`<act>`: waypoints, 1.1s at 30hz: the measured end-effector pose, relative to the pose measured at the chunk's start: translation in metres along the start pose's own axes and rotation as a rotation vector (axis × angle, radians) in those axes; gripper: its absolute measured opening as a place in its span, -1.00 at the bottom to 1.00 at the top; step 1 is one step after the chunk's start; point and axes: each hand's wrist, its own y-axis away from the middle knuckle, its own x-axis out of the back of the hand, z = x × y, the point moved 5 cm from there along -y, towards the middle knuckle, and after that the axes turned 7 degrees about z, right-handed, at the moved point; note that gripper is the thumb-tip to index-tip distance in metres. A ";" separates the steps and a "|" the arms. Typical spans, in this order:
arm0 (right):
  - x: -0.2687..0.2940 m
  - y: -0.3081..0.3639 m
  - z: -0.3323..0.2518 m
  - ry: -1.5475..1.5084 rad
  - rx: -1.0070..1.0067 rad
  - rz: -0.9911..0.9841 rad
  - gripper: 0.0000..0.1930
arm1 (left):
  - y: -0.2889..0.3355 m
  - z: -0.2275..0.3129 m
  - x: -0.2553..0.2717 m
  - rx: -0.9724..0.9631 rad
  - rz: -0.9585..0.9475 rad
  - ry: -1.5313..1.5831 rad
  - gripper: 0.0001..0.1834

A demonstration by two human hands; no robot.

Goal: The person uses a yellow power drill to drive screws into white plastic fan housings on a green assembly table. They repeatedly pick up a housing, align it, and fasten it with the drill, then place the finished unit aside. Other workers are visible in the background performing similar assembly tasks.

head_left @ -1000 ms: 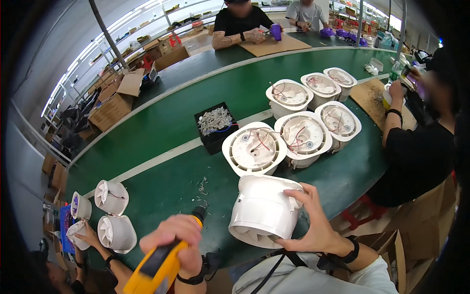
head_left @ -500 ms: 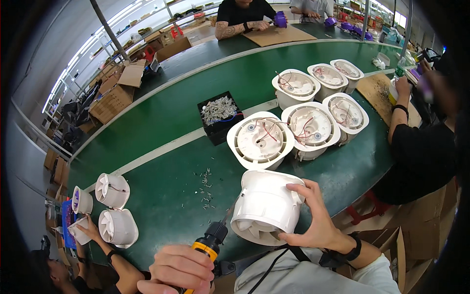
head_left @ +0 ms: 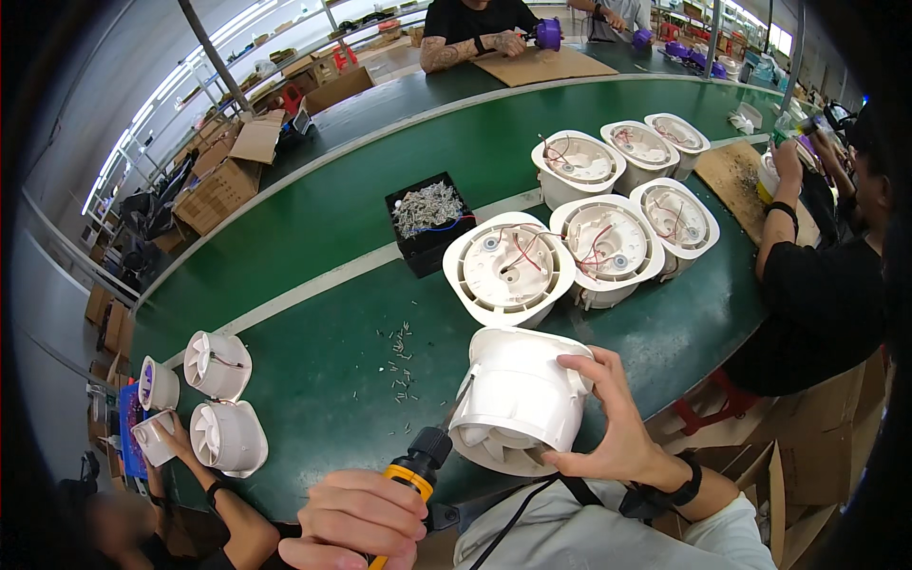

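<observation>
My left hand [head_left: 366,518] is wrapped around a yellow and black power screwdriver [head_left: 418,464] low in the middle. Its thin bit points up and right, along the left edge of a white plastic fan housing [head_left: 518,394]; I cannot tell whether the tip touches it. Fan blades show in the opening on the housing's near side. My right hand [head_left: 617,418] grips the housing from the right, thumb at the lower rim and fingers above. Loose screws [head_left: 401,361] lie scattered on the green table left of the housing.
Several white housings with red wires, such as the near one [head_left: 510,269], stand beyond mine. A black box of screws [head_left: 426,214] sits left of them. More fan units [head_left: 228,439] stand at the left by a co-worker's hands. Other people work at the right and far side.
The screwdriver in my left hand has shifted slightly right and up towards the housing. My right hand keeps its grip. The co-worker at the right has moved arms and head.
</observation>
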 end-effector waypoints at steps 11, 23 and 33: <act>-0.001 -0.001 -0.003 0.074 0.030 0.035 -0.09 | 0.001 0.006 0.010 0.000 -0.004 -0.113 -0.55; -0.016 0.007 -0.022 0.368 0.392 0.031 -0.21 | 0.002 0.017 0.019 -0.022 0.122 -0.361 -0.59; -0.079 0.021 -0.033 0.799 1.046 -0.070 -0.66 | 0.012 0.020 0.046 -0.013 0.237 -0.414 -0.63</act>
